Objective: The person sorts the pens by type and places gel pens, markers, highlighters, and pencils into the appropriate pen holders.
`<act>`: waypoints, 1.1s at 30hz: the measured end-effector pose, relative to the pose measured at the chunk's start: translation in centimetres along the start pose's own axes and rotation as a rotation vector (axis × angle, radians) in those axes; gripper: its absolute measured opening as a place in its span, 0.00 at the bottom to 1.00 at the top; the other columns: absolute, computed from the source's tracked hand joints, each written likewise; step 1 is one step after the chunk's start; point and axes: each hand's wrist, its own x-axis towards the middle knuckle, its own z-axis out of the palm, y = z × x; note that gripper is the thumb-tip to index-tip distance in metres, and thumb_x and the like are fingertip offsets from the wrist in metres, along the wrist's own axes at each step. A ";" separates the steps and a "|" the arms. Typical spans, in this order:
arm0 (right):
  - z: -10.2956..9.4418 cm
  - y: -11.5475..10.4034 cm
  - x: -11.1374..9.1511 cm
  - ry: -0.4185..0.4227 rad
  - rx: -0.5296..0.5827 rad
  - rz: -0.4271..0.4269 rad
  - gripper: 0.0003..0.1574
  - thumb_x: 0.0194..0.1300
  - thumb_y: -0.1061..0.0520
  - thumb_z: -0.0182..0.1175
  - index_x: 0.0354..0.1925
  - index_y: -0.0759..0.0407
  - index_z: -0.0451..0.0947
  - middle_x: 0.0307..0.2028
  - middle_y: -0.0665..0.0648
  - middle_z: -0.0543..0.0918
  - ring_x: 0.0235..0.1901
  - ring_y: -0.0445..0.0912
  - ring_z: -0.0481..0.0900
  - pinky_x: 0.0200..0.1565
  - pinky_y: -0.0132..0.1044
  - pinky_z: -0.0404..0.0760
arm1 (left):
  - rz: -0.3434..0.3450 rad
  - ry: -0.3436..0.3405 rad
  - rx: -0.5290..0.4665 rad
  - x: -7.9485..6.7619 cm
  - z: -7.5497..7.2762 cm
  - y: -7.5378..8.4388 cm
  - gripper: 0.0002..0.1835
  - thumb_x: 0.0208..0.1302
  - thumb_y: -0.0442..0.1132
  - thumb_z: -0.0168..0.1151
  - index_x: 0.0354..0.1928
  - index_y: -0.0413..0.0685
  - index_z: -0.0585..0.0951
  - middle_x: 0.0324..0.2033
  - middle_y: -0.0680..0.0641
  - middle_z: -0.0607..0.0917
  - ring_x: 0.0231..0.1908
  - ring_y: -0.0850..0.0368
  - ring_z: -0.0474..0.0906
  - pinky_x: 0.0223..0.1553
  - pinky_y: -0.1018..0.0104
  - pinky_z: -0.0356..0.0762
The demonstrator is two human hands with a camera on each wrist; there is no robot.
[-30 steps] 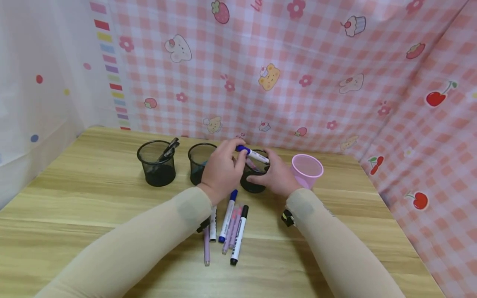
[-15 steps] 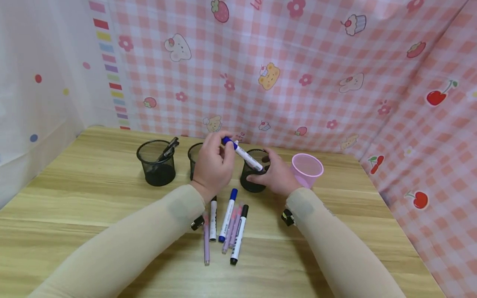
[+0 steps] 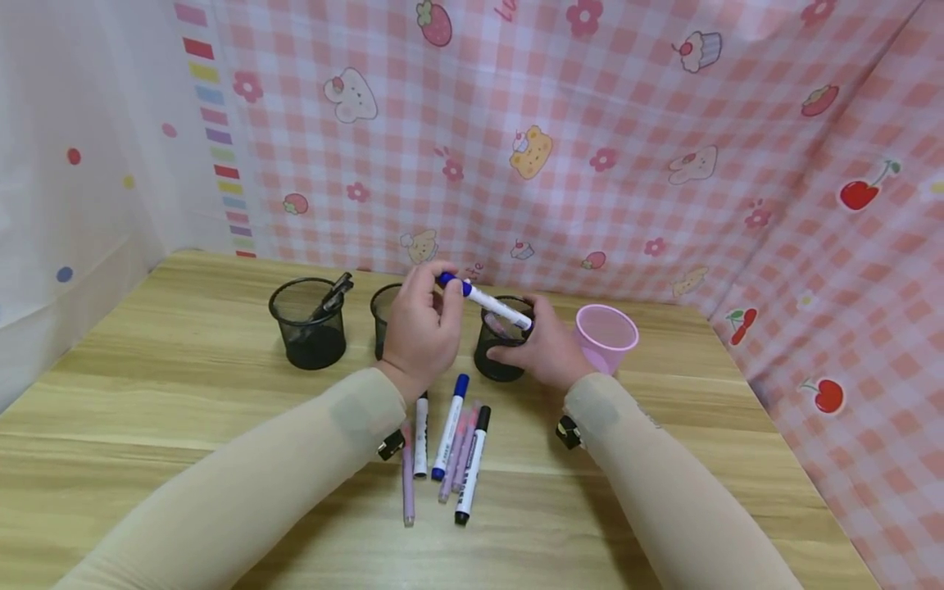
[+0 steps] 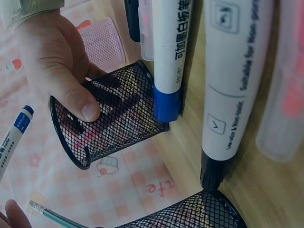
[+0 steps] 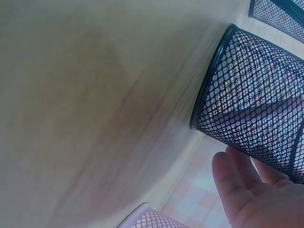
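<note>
In the head view my left hand [image 3: 424,332] pinches a blue-capped whiteboard marker [image 3: 497,309] by its cap end. The marker slants down to the right, its white end at the mouth of a black mesh pen cup [image 3: 494,360]. My right hand [image 3: 546,348] grips that cup from its right side, thumb on the front, as the left wrist view also shows at the thumb [image 4: 78,97]. Something pinkish shows inside this cup. Behind my left hand stands another black mesh cup [image 3: 381,315], partly hidden; a teal pen [image 4: 57,216] pokes out of it in the left wrist view.
Several markers and pens lie mid-table, among them a blue-capped marker [image 3: 451,426], a black-capped marker [image 3: 473,465] and a lilac pen [image 3: 409,483]. A black mesh cup [image 3: 313,344] with black pens stands left, a pink mesh cup [image 3: 606,332] right. Checked cloth [image 3: 472,123] hangs behind.
My left hand has moved left with the marker, which now slants more steeply than a second ago. Since half a second ago its white end has risen slightly. The right hand stays on the cup.
</note>
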 end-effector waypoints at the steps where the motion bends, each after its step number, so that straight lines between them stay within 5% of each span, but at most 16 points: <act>1: 0.0 0.1 0.0 0.004 0.006 -0.002 0.67 0.51 0.49 0.85 0.77 0.59 0.57 0.65 0.61 0.78 0.63 0.55 0.78 0.71 0.53 0.73 | -0.002 -0.001 0.000 0.0 0.0 0.1 0.14 0.80 0.36 0.51 0.56 0.35 0.79 0.47 0.38 0.81 0.34 0.49 0.77 0.38 0.63 0.78; 24: -0.2 0.0 -0.5 0.008 -0.065 0.054 0.72 0.52 0.42 0.84 0.81 0.57 0.52 0.70 0.65 0.75 0.66 0.60 0.77 0.71 0.55 0.74 | 0.002 -0.024 0.026 -0.2 -0.1 0.2 0.12 0.79 0.36 0.53 0.55 0.37 0.80 0.50 0.40 0.82 0.36 0.51 0.78 0.40 0.61 0.80; 33: -0.2 -0.2 -0.6 0.007 -0.131 0.042 0.72 0.53 0.39 0.82 0.81 0.58 0.52 0.69 0.67 0.76 0.67 0.63 0.77 0.70 0.57 0.75 | -0.073 -0.100 0.076 -0.2 -0.7 -0.1 0.14 0.79 0.37 0.51 0.55 0.38 0.81 0.46 0.42 0.82 0.33 0.52 0.75 0.35 0.62 0.75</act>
